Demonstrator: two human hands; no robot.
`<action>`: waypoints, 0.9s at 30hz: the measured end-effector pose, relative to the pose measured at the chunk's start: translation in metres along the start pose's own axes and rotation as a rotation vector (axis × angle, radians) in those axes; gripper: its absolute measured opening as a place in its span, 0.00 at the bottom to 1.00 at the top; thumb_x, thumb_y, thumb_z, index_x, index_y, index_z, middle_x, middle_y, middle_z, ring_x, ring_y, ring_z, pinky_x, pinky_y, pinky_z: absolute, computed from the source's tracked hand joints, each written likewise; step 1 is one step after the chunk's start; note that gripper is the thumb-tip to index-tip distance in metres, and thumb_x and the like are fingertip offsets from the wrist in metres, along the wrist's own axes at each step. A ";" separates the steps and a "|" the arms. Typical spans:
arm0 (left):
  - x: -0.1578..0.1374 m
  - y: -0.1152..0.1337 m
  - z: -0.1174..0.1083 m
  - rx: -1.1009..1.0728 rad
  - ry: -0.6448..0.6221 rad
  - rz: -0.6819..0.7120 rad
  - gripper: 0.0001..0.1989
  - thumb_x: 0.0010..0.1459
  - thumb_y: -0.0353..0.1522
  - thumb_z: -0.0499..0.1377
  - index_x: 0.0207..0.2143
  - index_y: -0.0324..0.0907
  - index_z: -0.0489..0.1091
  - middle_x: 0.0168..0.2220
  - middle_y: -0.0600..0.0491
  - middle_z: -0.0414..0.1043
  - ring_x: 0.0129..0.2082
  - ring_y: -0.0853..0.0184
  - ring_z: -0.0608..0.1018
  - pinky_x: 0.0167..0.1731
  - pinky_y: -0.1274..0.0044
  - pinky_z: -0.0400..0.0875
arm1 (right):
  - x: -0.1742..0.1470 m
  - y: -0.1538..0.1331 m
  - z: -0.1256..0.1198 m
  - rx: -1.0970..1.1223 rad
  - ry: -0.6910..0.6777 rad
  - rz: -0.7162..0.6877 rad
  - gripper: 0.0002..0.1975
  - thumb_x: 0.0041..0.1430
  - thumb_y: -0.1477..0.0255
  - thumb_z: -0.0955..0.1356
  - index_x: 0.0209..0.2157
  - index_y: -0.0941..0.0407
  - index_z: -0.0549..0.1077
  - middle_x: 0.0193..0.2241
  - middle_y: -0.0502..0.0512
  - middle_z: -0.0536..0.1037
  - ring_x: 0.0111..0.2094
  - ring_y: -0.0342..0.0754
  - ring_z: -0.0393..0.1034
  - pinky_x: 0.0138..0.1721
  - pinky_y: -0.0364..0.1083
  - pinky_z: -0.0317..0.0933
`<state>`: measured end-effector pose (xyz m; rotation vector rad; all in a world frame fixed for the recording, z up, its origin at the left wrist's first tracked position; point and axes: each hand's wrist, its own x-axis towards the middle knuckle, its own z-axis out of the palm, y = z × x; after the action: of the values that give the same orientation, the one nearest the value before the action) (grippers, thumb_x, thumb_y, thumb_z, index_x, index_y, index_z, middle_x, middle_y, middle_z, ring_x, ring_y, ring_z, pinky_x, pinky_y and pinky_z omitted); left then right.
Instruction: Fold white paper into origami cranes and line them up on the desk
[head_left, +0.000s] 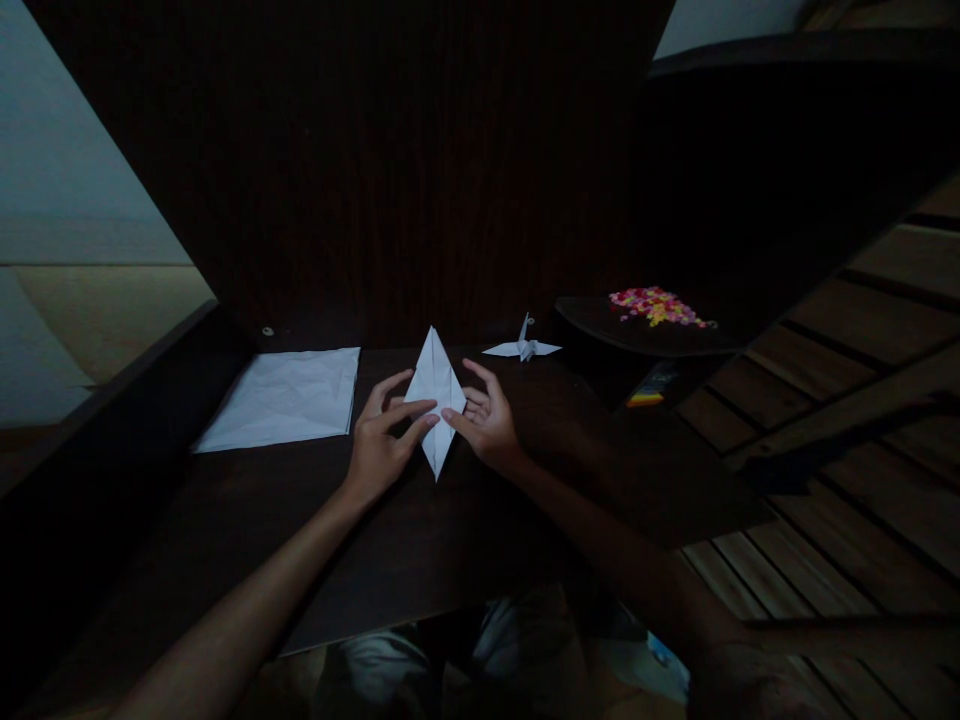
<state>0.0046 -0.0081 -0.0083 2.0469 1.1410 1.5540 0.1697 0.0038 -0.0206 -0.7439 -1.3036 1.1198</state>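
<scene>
One pair of trousered legs, yours, cut off by the bottom edge of view; one pale-and-blue item beside them, partly hidden by your right forearm and hard to make out. One dark worktop. Two hands, both yours: left hand, its grip closed on the left side of the work, thumb and forefinger on the face; right hand, its grip closed on the right side, thumb on the face, forefinger raised. One white folded paper, diamond-shaped, between your hands at the worktop's middle, a point toward you; its underside hidden. White sheets, one batch at your left, number uncertain. One paper crane, wings spread, beyond your right hand. One rounded shelf to the right, bearing a heap of small coloured pieces, pink, red and yellow, too small to count; in the dark recess below, one rainbow-striped item, mostly in shadow. One dark back panel, its top out of view.
</scene>
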 end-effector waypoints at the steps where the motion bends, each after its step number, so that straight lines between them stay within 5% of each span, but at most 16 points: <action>1: 0.000 0.000 0.001 -0.009 0.000 0.001 0.09 0.54 0.35 0.63 0.38 0.43 0.77 0.56 0.46 0.63 0.41 0.63 0.76 0.45 0.63 0.73 | 0.000 -0.001 0.000 0.010 0.007 0.004 0.38 0.46 0.69 0.74 0.57 0.48 0.57 0.37 0.54 0.77 0.37 0.48 0.74 0.40 0.48 0.69; 6: -0.001 0.005 0.002 0.174 0.044 0.127 0.08 0.54 0.32 0.63 0.38 0.45 0.76 0.55 0.48 0.64 0.55 0.56 0.68 0.52 0.58 0.67 | 0.003 -0.002 -0.001 -0.026 0.023 0.033 0.19 0.45 0.66 0.74 0.40 0.55 0.71 0.37 0.55 0.78 0.40 0.50 0.74 0.43 0.49 0.68; 11: -0.005 0.009 0.006 0.256 0.090 0.193 0.09 0.54 0.31 0.62 0.39 0.45 0.77 0.54 0.47 0.66 0.52 0.57 0.69 0.51 0.61 0.68 | 0.003 -0.002 0.002 -0.027 0.041 0.018 0.16 0.46 0.65 0.73 0.38 0.55 0.73 0.36 0.55 0.79 0.40 0.50 0.74 0.43 0.49 0.67; 19: -0.004 0.020 0.008 -0.110 -0.076 -0.113 0.19 0.57 0.35 0.59 0.51 0.44 0.71 0.58 0.48 0.66 0.56 0.59 0.70 0.58 0.63 0.61 | 0.000 -0.006 -0.001 -0.245 0.016 -0.172 0.12 0.54 0.65 0.70 0.40 0.53 0.77 0.41 0.55 0.78 0.44 0.51 0.71 0.47 0.52 0.64; 27: 0.000 0.017 0.008 -0.573 0.099 -0.465 0.17 0.49 0.42 0.64 0.37 0.40 0.75 0.46 0.46 0.75 0.48 0.58 0.75 0.46 0.70 0.71 | -0.005 -0.017 0.002 -0.586 -0.121 -0.453 0.14 0.58 0.71 0.67 0.47 0.52 0.74 0.48 0.56 0.75 0.50 0.50 0.66 0.53 0.55 0.59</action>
<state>0.0183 -0.0168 0.0002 1.2455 0.9642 1.5209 0.1722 -0.0063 -0.0063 -0.7506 -1.8247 0.4186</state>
